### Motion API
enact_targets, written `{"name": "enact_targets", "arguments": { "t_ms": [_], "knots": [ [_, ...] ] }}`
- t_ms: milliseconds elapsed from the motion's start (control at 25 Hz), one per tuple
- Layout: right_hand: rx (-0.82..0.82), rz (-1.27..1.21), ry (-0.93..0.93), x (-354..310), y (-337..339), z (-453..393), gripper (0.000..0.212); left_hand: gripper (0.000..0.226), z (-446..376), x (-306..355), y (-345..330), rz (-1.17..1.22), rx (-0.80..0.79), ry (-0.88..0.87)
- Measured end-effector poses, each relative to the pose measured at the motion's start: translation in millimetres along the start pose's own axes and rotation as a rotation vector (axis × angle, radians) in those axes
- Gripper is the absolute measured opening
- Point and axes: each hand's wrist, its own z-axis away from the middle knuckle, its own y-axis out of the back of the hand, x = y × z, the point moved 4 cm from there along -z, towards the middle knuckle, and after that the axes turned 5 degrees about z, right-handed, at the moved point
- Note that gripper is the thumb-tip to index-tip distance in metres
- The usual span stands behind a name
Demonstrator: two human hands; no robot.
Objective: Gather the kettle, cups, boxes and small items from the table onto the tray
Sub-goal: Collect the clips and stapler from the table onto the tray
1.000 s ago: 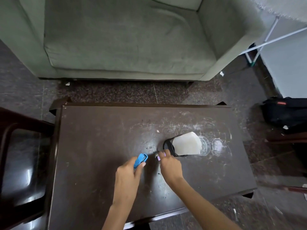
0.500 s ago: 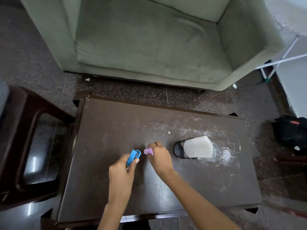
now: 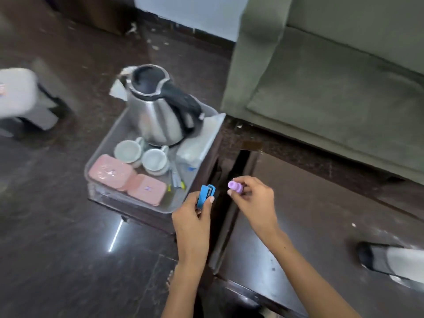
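Now, head view, the only one: both items look tiny, light and rigid, so a fingertip pinch across the body is prob. enough; little breakage risk, but they could slip or roll if dropped onto the tray from height.

Left hand (image 3: 195,216) has fingers curled round the lower half of a blue stapler-like clip (image 3: 205,195), thumb clamped on its side, top end poking out above the fingertips. Just beyond those fingertips: the tray (image 3: 101,157) w/ kettle (image 3: 158,111), two cups (image 3: 142,154) and pink boxes (image 3: 128,180) already in it.

Right hand (image 3: 252,198) pinches a small purple plastic piece (image 3: 235,185) betw. thumb and forefinger, other fingers curled in. Piece sticks out on the tray side of the fingers, over the gap betw. tray stand and table (image 3: 321,214), not yet over the tray.

A mesh cup w/ pale contents (image 3: 390,260) lies on the table, well off to the right of the right hand.
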Motion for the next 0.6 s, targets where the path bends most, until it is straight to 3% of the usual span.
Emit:
{"name": "enact_targets", "arguments": {
  "t_ms": [200,360,600],
  "knots": [
    [-0.111,0.061,0.136,-68,-74,-16,0.012,0.009,-42,-21,76,0.007,0.12,0.046],
    [-0.241,0.275,0.209,-87,-114,-23,0.01,0.01,-54,-37,103,0.083,0.154,0.119],
    [-0.42,0.545,0.121,-86,-128,-24,0.015,0.004,-65,-40,109,0.147,0.13,0.172]
  ]
}}
